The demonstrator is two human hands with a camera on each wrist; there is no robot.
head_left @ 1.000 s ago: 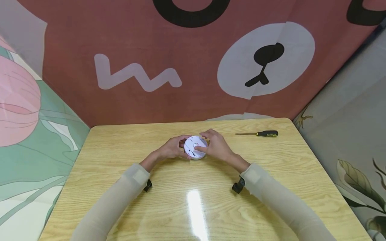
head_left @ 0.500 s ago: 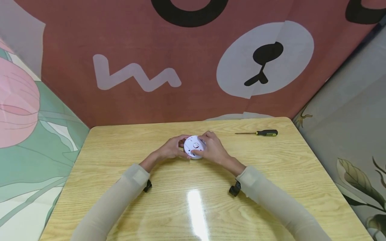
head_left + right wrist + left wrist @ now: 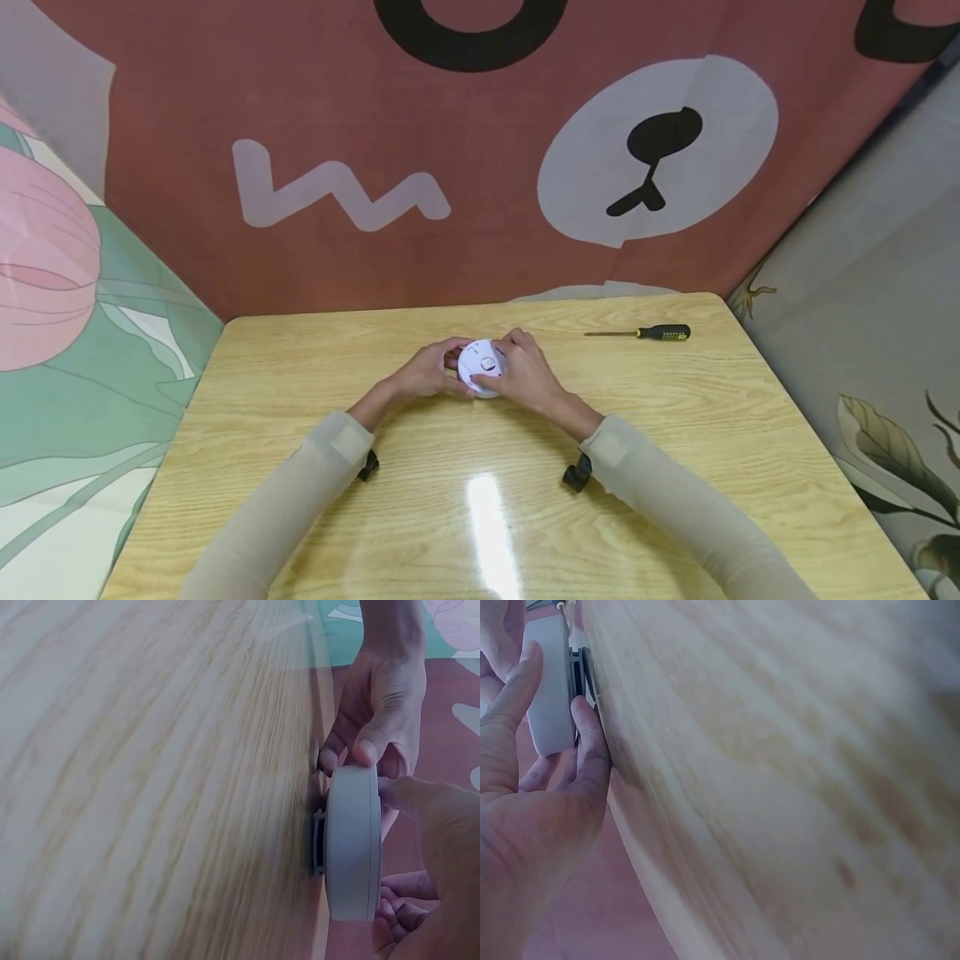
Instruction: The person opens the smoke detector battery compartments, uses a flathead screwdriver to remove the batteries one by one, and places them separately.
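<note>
A round white smoke detector [image 3: 472, 357] is held just over the wooden table, its face with small dark marks and a round opening turned up. My left hand [image 3: 427, 369] grips it from the left; in the left wrist view the thumb lies along the white side wall [image 3: 551, 690] and the fingers reach underneath. My right hand [image 3: 528, 372] lies over the right part of the face. In the right wrist view its thumb touches the face of the detector [image 3: 352, 844] and its curled fingers meet the opposite edge. A dark bracket-like part [image 3: 319, 841] shows under the detector.
A screwdriver [image 3: 663, 332] with a black and yellow handle lies at the table's back right. The wooden table [image 3: 405, 517] ends at a reddish patterned cloth [image 3: 480, 267] behind; patterned cloths also hang on both sides.
My right hand has shifted left over the detector's face, its thumb moving down from the middle toward the lower edge and its fingers curling in. The left hand and the screwdriver stay put.
</note>
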